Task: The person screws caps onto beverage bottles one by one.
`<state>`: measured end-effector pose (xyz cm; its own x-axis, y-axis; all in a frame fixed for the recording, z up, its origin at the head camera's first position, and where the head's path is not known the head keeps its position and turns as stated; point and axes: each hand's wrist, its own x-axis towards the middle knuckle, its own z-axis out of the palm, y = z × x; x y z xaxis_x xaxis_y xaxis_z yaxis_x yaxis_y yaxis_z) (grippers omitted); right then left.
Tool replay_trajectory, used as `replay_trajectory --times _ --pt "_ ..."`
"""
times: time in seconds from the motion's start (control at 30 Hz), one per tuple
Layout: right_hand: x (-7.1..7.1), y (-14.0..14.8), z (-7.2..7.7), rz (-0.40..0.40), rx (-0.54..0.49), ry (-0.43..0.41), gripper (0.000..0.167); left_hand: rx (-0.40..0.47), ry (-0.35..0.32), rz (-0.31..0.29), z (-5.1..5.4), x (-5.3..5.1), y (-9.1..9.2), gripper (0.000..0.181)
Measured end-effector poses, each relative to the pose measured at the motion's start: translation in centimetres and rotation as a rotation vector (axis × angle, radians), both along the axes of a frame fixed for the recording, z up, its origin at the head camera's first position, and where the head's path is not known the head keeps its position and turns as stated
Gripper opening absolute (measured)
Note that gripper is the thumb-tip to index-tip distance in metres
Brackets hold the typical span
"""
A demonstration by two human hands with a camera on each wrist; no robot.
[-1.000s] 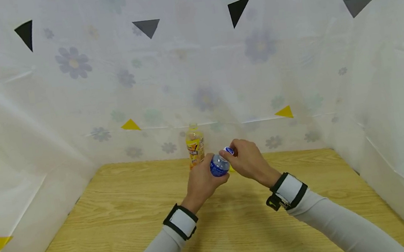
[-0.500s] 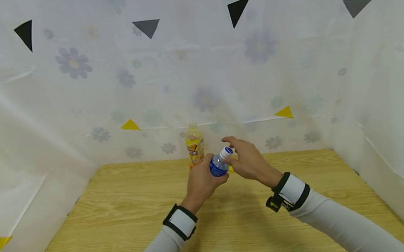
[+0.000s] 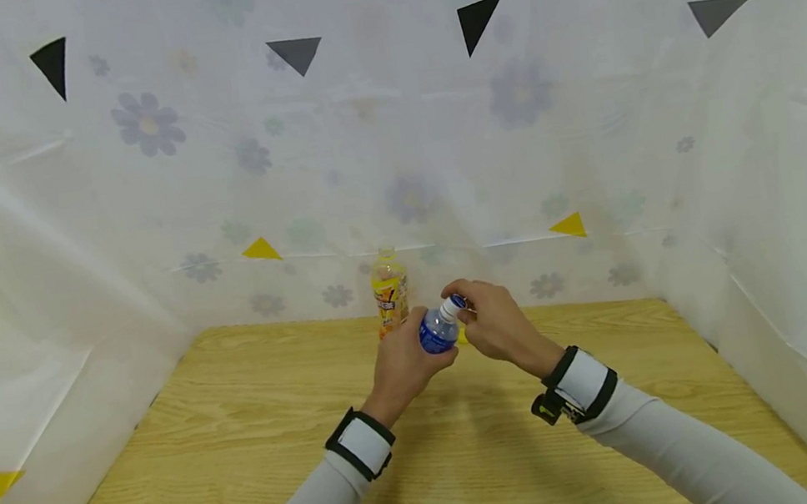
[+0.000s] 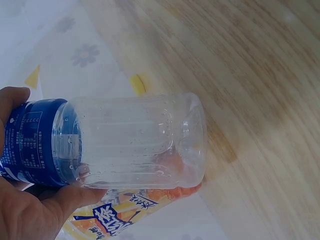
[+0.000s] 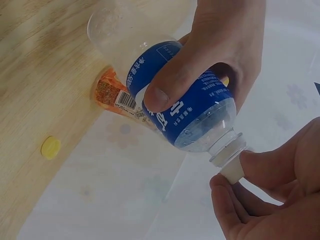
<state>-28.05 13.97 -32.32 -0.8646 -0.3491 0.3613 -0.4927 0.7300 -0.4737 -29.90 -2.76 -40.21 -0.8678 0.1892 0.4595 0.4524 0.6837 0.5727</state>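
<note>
My left hand [image 3: 402, 361] grips a clear plastic bottle [image 4: 135, 140] round its blue label, holding it tilted above the table, mouth up toward the right. Inside, the lower part looks empty, with droplets on the wall. My right hand [image 3: 498, 320] pinches the white cap [image 5: 232, 170] with a blue top at the bottle's mouth, thumb on one side and fingers on the other. How tightly the cap sits on the thread I cannot tell. Behind the left hand stands an uncapped bottle [image 3: 389, 294] with a yellow and orange label, its lower part partly hidden.
A loose yellow cap [image 5: 50, 147] lies on the wooden table [image 3: 245, 439] near the standing bottle. White plastic sheeting [image 3: 398, 143] with flower prints and taped triangles encloses the table at the back and sides.
Half a second ago my right fingers were spread off the cap; now they have closed on it again. The left hand and its bottle have barely moved.
</note>
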Motion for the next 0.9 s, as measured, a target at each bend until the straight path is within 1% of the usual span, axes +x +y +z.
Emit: replay_trajectory --times 0.33,0.53,0.63,0.77,0.9 --pt "-0.3 -0.3 -0.3 -0.025 0.022 0.018 0.029 0.001 -0.006 0.001 0.0 0.0 -0.1 0.057" --pt "-0.7 -0.3 -0.6 -0.029 0.032 0.070 0.020 -0.005 0.013 0.004 -0.1 -0.1 -0.1 0.055" --pt "-1.0 -0.1 -1.0 -0.034 0.009 0.091 0.014 -0.007 0.019 -0.001 -0.2 -0.1 -0.1 0.055" --pt "-1.3 0.1 -1.4 -0.036 -0.037 0.138 0.017 -0.008 0.011 -0.007 -0.2 0.0 0.0 0.055" --pt "-1.5 0.2 -1.8 -0.028 -0.054 0.182 0.023 -0.011 0.008 -0.003 -0.2 0.0 0.1 0.055"
